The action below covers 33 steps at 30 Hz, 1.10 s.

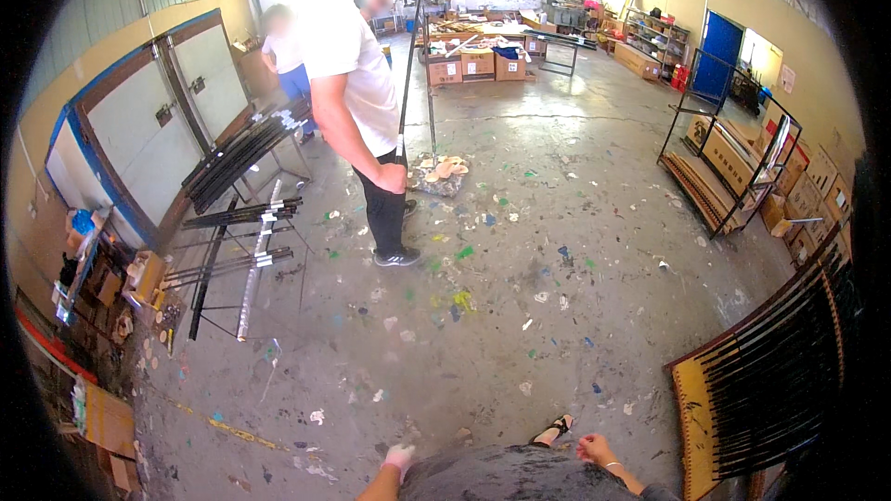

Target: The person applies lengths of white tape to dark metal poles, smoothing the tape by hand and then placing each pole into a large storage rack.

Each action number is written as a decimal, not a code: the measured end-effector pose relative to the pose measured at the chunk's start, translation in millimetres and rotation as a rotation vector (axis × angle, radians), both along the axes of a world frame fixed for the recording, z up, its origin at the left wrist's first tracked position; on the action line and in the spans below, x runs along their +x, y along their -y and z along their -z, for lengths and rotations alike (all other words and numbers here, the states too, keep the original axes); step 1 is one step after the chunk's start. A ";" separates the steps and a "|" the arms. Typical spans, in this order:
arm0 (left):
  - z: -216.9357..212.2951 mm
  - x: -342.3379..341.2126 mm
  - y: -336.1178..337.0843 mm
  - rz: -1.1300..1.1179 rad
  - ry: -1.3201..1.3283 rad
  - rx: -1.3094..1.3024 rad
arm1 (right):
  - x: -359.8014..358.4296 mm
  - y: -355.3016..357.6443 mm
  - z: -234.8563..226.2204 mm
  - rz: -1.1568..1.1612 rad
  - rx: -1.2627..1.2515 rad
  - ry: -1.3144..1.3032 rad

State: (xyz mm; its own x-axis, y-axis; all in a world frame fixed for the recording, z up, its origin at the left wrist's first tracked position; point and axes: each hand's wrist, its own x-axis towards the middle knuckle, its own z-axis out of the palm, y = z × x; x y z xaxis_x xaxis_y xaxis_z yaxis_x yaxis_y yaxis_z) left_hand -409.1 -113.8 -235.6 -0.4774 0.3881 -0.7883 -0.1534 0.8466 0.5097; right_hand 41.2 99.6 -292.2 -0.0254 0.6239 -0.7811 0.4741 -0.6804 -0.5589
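Observation:
My left hand [399, 456] hangs low at my left side, beside my dark clothing [506, 475]. It looks pale, as if gloved, and how its fingers lie is too small to make out. On the other side my right hand [594, 449] hangs free, with loosely bent fingers a little apart and a light band at the wrist. No object shows in it. Ahead, a co-worker in a white shirt [367, 83] stands side-on. That person's hand [392, 177] is at a long black pole [406, 102] that stands nearly upright.
Bundles of black poles [246, 153] lie on stands at left. A rack of black rods [766, 380] stands near right, with a metal frame cart [724, 162] beyond. Cardboard boxes [478, 65] line a far worktable. Paint flecks and scraps dot the concrete floor [520, 250]. Another person [290, 56] is farther back.

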 end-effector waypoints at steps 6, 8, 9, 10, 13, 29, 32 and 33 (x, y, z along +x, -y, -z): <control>84.9 -12.9 56.6 0.211 -0.139 -0.001 | 0.9 7.8 -2.2 -0.069 0.028 -0.021; 95.0 -15.9 61.7 0.225 -0.067 0.008 | 3.1 12.5 -3.2 -0.088 0.021 -0.004; 85.6 -15.1 57.5 0.222 -0.042 0.003 | 4.8 16.7 -2.6 -0.074 0.031 0.002; 76.1 -13.3 51.3 0.195 -0.040 -0.022 | 6.7 21.4 -2.3 -0.061 0.041 0.009; 59.9 -14.6 43.5 0.142 -0.072 -0.006 | -14.5 30.3 -48.9 -0.031 0.021 0.078; 42.7 -11.0 12.2 0.173 -0.166 -0.007 | -5.2 22.0 -32.0 0.003 0.029 0.058; 48.2 -10.2 23.5 0.183 -0.131 0.092 | 1.3 20.3 -22.8 -0.006 0.052 0.040; 43.0 -9.6 22.9 0.175 -0.106 0.096 | 2.7 20.3 -20.2 -0.001 0.048 0.045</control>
State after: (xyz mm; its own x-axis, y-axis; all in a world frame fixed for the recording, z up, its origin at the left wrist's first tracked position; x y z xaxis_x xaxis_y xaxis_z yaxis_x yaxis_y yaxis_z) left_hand -418.7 -136.6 -278.5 -0.4742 0.5429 -0.6931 0.0503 0.8027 0.5943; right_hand 43.9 79.3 -272.1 0.0086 0.6609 -0.7504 0.5000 -0.6528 -0.5691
